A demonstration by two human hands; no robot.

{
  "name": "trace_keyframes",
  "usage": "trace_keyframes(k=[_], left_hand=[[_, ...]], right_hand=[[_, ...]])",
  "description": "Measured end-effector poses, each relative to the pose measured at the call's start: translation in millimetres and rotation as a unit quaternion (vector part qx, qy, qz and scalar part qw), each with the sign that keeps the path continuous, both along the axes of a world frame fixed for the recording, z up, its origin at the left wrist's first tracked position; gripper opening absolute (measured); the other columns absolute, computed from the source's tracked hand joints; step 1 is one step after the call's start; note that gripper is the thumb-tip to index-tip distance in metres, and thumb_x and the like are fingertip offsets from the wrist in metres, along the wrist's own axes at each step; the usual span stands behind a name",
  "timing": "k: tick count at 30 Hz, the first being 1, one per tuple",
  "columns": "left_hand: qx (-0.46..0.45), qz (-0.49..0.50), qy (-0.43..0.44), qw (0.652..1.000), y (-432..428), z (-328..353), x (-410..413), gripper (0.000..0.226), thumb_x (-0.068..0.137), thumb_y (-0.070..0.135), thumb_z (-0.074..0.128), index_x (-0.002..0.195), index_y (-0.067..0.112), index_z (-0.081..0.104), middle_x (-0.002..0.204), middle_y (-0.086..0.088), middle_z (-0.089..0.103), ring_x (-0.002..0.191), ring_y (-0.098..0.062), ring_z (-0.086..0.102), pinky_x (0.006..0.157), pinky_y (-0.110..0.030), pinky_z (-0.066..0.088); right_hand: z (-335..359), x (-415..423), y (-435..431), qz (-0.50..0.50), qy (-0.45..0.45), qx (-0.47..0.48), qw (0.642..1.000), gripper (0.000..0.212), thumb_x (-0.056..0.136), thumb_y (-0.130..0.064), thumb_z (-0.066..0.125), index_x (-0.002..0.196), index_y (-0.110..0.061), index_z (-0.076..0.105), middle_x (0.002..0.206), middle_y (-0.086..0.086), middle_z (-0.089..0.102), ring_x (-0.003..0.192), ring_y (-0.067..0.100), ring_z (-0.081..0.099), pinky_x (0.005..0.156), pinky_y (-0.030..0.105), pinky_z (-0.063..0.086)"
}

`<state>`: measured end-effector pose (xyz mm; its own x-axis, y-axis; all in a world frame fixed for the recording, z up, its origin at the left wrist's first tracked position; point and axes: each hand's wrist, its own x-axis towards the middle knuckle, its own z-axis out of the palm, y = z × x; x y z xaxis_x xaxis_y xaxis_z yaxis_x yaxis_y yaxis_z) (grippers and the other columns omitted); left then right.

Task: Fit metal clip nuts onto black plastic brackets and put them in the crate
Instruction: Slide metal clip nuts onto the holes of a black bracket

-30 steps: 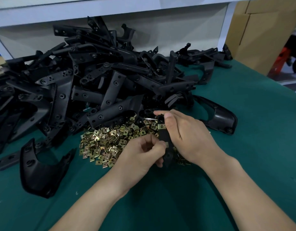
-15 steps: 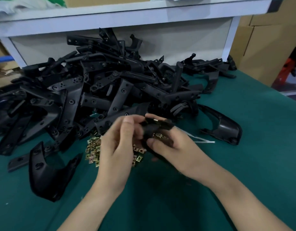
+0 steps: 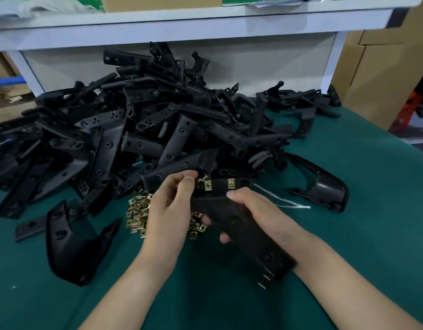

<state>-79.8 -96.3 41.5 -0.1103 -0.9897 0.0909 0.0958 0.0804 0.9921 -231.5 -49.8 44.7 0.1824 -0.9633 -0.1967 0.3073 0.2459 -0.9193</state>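
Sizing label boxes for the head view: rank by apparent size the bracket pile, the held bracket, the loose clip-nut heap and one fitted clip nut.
1. bracket pile
2-3. held bracket and clip-nut heap: unsure, the left hand hides part of the heap
4. fitted clip nut

Held bracket (image 3: 241, 225): matt black plastic. Clip nuts (image 3: 139, 215) at nine o'clock glint, shiny yellow-toned metal. Bracket pile (image 3: 158, 129) at twelve, same dull plastic; curved bracket (image 3: 324, 186) at three shows a smoother sheen. Table cover (image 3: 348, 234): matt green cloth. Boxes (image 3: 377, 75) at two: plain brown cardboard.
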Motion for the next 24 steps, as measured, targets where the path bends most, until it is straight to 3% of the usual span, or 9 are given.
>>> trace_keyframes(k=[2,5,11,14,17,20,22,24], left_hand=[[0.015,-0.011,0.022,1.000,-2.0,0.7,2.0,0.015,0.096,0.035,0.058,0.099,0.033,0.072,0.098,0.002,0.073,0.092,-0.022,0.064,0.095,-0.050,0.051],[0.018,-0.020,0.017,0.999,-2.2,2.1,3.7,0.018,0.093,0.039,0.057,0.102,0.034,0.071,0.097,0.002,0.072,0.088,-0.023,0.063,0.098,-0.055,0.049],[0.022,-0.004,0.018,1.000,-2.4,2.1,3.3,0.016,0.098,0.032,0.056,0.099,0.033,0.073,0.086,0.009,0.071,0.086,-0.015,0.067,0.088,-0.043,0.052],[0.003,0.007,0.010,1.000,-2.3,2.5,4.0,0.016,0.098,0.031,0.056,0.100,0.033,0.072,0.093,0.008,0.074,0.091,-0.013,0.070,0.084,-0.033,0.053],[-0.039,0.036,-0.008,0.999,-2.9,1.7,3.4,0.016,0.100,0.031,0.055,0.103,0.031,0.070,0.094,0.015,0.072,0.088,-0.002,0.067,0.076,-0.020,0.052],[0.013,-0.035,0.040,0.999,1.5,-0.6,2.7,0.026,0.099,0.040,0.053,0.102,0.026,0.074,0.092,0.005,0.069,0.086,-0.013,0.064,0.075,-0.033,0.052],[0.090,-0.168,0.113,0.975,7.4,-2.0,1.4,0.037,0.098,0.045,0.052,0.109,0.017,0.073,0.099,-0.007,0.067,0.085,-0.020,0.063,0.070,-0.035,0.052],[0.159,-0.254,0.162,0.940,14.2,-3.5,-2.0,0.036,0.101,0.040,0.052,0.117,0.013,0.070,0.101,-0.009,0.066,0.081,-0.020,0.063,0.067,-0.032,0.053]], right_hand=[[-0.8,-0.4,-1.1,0.009,-0.033,0.011,0.999,0.041,0.101,-0.031,0.044,0.099,-0.014,0.081,0.098,0.019,0.076,0.063,0.019,0.069,0.059,0.025,0.056],[-1.8,-0.4,-2.1,0.025,-0.059,0.024,0.998,0.043,0.099,-0.033,0.044,0.104,-0.008,0.079,0.102,0.020,0.075,0.069,0.019,0.069,0.060,0.025,0.056],[-1.7,-1.9,-0.7,0.030,-0.088,0.020,0.995,0.043,0.088,-0.035,0.054,0.106,-0.003,0.077,0.101,0.021,0.075,0.076,0.018,0.072,0.058,0.025,0.056],[3.9,-0.3,2.0,0.011,-0.057,0.020,0.998,0.037,0.099,-0.027,0.047,0.112,-0.002,0.070,0.096,0.019,0.076,0.062,0.017,0.070,0.055,0.023,0.055],[5.9,-2.6,6.3,-0.076,0.043,-0.102,0.991,0.028,0.102,-0.014,0.053,0.129,-0.011,0.059,0.097,0.010,0.076,0.067,0.013,0.072,0.057,0.021,0.055],[1.2,-13.1,11.9,-0.140,0.285,-0.286,0.904,0.054,0.096,-0.023,0.068,0.140,-0.047,0.046,0.118,-0.019,0.066,0.100,0.003,0.067,0.081,0.013,0.051],[-4.0,-17.9,11.8,-0.160,0.428,-0.310,0.834,0.067,0.095,-0.032,0.067,0.145,-0.057,0.031,0.126,-0.034,0.053,0.121,-0.007,0.050,0.094,0.013,0.043],[-9.7,-19.5,8.4,-0.177,0.552,-0.286,0.763,0.085,0.093,-0.032,0.066,0.152,-0.057,0.010,0.123,-0.030,0.042,0.116,-0.005,0.038,0.093,0.016,0.032]])
